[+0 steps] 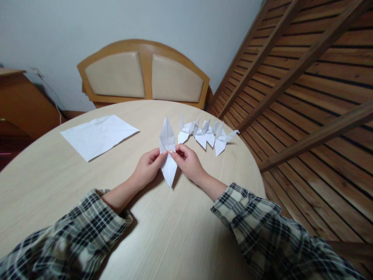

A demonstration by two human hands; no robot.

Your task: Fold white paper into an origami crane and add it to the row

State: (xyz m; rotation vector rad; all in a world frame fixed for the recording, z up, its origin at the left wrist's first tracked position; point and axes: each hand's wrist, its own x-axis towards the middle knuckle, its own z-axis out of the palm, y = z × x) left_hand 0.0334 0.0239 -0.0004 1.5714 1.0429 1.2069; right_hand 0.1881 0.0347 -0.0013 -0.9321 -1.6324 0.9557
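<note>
A white paper folded into a long diamond shape (168,140) stands over the middle of the round light wood table (58,182). My left hand (147,167) pinches its left side at the waist and my right hand (188,161) pinches the right side. The fingertips of both hands almost meet at the fold. The lower point of the paper reaches down between my wrists. Both arms wear plaid sleeves.
Three finished white paper cranes (206,134) stand in a row just behind my right hand. A flat, creased white sheet (97,136) lies at the far left. A wooden chair (142,74) stands behind the table. Slatted wood panels (305,97) fill the right side.
</note>
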